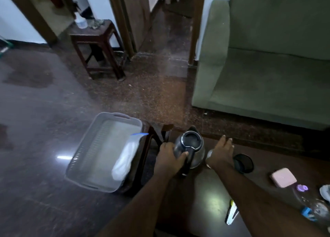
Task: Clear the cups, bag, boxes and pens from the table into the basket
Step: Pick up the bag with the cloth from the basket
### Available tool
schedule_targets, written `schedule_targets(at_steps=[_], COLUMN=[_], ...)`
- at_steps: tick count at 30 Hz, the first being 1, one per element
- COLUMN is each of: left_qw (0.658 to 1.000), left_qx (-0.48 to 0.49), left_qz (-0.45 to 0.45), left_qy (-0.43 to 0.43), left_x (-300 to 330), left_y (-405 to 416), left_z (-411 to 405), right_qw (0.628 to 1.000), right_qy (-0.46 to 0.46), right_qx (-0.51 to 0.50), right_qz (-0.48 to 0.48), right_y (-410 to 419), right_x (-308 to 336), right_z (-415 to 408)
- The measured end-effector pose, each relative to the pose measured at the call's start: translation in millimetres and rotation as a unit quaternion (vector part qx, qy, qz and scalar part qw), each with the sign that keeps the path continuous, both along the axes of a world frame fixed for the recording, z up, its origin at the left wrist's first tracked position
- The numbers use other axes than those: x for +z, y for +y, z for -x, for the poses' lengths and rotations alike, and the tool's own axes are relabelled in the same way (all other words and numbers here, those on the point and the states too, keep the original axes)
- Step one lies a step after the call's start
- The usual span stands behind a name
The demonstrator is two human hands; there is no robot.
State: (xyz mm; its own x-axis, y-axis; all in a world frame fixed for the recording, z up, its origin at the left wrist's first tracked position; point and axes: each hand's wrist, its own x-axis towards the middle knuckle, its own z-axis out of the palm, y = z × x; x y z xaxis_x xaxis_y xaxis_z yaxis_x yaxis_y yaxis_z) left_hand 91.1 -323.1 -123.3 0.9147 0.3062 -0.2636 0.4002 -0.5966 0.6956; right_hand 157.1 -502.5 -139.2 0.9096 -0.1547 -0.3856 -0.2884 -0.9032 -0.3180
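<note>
While the left hand [169, 156] is closed round the black handle of the kettle [190, 148], prob to shift it out of the way, the right hand [222, 151] hovers open w/ fingers spread, holding nothing, just beside the kettle. Basket [85, 147] sits left of the table [210, 201] on a low stand, close enough to drop things in; a white bag [125, 158] lies inside already. Black cup [243, 163], pink box [283, 177] and pen [232, 212] remain on the table, w/ a bottle [310, 202] near the right edge.

Bottle [316, 205] cut by right edge.
</note>
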Motion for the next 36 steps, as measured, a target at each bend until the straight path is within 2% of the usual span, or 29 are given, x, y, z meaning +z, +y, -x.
schedule_targets(at_steps=[4,7,10,14,20,26,33,36], left_qw=[0.988,0.973,0.967,0.943,0.93,0.927,0.944,0.953], left_qx=[-0.071,-0.061,-0.069,-0.141,-0.18,-0.173,-0.169,-0.149], left_qz=[-0.118,-0.22,-0.24,-0.226,-0.176,-0.161,-0.095,-0.116], left_qy=[-0.067,-0.045,0.058,0.198,0.269,0.291,0.267,0.236], left_x=[45.1,57.9,44.7,23.8,9.9,-2.6,-24.7,-30.0], left_y=[52.7,91.8,121.3,147.0,159.3,172.0,171.6,169.1], left_z=[4.9,15.4,29.7,36.1,19.7,19.1,19.5,20.7], right_qw=[0.989,0.955,0.911,0.885,0.89,0.902,0.917,0.921], right_qy=[-0.104,-0.15,-0.163,-0.087,0.003,0.034,0.025,0.037], right_qx=[0.104,0.25,0.373,0.452,0.448,0.426,0.398,0.387], right_qz=[0.022,0.047,0.058,0.068,0.082,0.06,0.03,0.02], right_y=[45.9,94.6,142.7,189.5,209.6,218.2,221.8,217.1], right_x=[58.9,84.5,86.2,65.7,45.7,38.5,9.0,2.2], right_z=[-1.4,2.1,10.9,30.7,43.4,41.1,47.8,51.1])
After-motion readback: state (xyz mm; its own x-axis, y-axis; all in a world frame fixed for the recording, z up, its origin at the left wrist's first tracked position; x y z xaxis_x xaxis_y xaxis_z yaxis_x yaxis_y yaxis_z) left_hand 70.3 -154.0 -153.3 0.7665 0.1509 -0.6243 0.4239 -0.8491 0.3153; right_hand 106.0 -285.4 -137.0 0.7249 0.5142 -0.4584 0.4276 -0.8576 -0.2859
